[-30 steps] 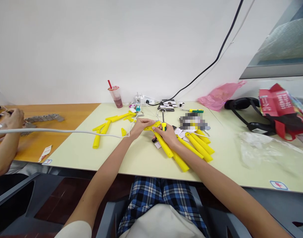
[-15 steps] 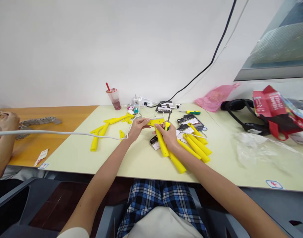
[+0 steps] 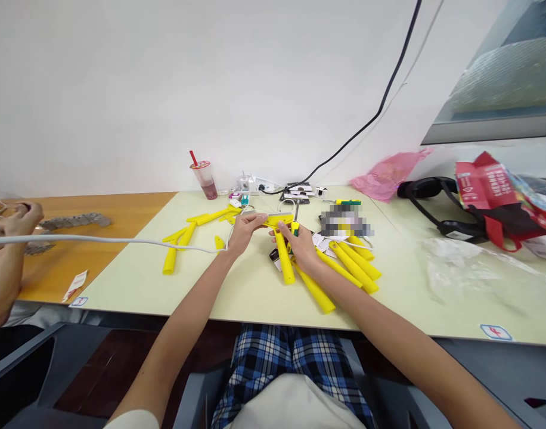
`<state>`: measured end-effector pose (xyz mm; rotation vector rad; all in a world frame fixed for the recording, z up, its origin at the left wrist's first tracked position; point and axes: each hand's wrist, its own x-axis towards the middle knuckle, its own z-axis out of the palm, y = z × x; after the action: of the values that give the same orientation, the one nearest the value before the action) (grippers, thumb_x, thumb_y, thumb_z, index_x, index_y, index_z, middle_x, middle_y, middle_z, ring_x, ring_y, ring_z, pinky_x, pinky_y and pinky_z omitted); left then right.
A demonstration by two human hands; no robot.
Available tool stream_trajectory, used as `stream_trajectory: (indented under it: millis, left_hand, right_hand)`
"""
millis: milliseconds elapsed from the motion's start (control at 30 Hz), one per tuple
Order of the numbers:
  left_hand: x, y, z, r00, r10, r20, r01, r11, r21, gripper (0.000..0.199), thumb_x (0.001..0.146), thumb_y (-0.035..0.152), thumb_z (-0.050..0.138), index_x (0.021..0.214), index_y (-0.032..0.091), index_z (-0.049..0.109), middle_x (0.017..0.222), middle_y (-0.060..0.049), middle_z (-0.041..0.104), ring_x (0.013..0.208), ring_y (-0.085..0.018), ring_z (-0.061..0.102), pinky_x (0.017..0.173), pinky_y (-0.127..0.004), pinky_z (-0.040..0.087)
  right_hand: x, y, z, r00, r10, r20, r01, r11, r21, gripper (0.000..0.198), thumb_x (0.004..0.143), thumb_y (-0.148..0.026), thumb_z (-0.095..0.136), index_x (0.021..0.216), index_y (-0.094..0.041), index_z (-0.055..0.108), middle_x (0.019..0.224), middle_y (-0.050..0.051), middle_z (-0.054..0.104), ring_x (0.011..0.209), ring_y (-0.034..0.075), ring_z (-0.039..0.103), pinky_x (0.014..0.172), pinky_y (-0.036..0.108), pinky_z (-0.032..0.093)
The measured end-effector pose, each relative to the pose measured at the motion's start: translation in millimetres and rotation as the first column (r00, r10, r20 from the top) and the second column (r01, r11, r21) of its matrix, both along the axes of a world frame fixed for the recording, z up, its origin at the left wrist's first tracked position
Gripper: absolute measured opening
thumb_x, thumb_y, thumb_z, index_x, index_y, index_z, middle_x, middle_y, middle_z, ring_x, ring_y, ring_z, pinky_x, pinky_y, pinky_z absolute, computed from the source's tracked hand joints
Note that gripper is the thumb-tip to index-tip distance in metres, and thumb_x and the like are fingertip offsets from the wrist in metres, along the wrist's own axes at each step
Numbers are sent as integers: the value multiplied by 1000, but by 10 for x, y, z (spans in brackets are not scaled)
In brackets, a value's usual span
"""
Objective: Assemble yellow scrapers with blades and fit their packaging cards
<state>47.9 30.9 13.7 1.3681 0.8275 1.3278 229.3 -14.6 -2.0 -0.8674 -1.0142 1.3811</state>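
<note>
My left hand (image 3: 246, 232) pinches one end of the flat head of a yellow scraper (image 3: 284, 262), whose tube-shaped handle points down toward me. A thin grey edge shows along the top of its head. My right hand (image 3: 303, 245) is closed at the joint of head and handle. In that same hand is a screwdriver (image 3: 295, 229) with a green and yellow grip, its shaft pointing up and away. Several loose yellow handles (image 3: 354, 266) lie right of my right hand. Left of my left hand are another yellow scraper (image 3: 186, 237) and small yellow pieces (image 3: 219, 242).
At the back stand a drink cup (image 3: 204, 180) and a second screwdriver (image 3: 348, 202). A white cable (image 3: 121, 240) crosses above my left forearm. Pink plastic (image 3: 391, 174), a black headset (image 3: 449, 229) and a red bag (image 3: 490, 193) lie right. Another person's hand (image 3: 20, 220) is at far left.
The scraper's handle has swung slightly left, and its head has tilted. My right hand and the screwdriver have shifted a little left. The other person's hand has moved slightly.
</note>
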Motion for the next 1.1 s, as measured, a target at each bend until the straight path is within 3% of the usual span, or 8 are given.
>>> stream_trajectory:
  millis: [333,533,733,1100]
  left_hand:
    - [-28,1,45,997,-76,-11,75,997,-27,38,80,51,90,98,17,90,106,-11,83,97,-22,75,94,-36,60]
    - [-10,-20,64,998,-45,39,47,998,-51,43,74,44,95,109,18,89,104,-10,84,97,-23,77,97,-39,62]
    - [13,-52,76,998,-30,47,32,999,-32,38,73,42,96,106,22,90,106,-9,85,100,-24,77,98,-39,61]
    - [-50,-93,115,992,-107,72,112,991,-75,40,72,43,95,105,21,91,100,-10,85,100,-27,78,94,-40,59]
  right_hand:
    - [13,-23,55,994,70,-89,-78,993,-93,58,69,-62,98,95,-25,61,100,5,83,76,20,78,54,26,61]
    - [31,-17,96,993,78,-88,-85,993,-81,56,69,-61,98,95,-24,66,100,5,83,67,15,72,51,24,59]
    - [30,15,92,991,73,-111,-82,994,-79,52,64,-55,101,87,-22,68,94,5,82,57,11,64,43,20,51]
    - [27,-66,144,997,65,-40,-66,998,-15,50,67,-58,97,87,-21,71,88,4,80,54,11,60,42,22,49]
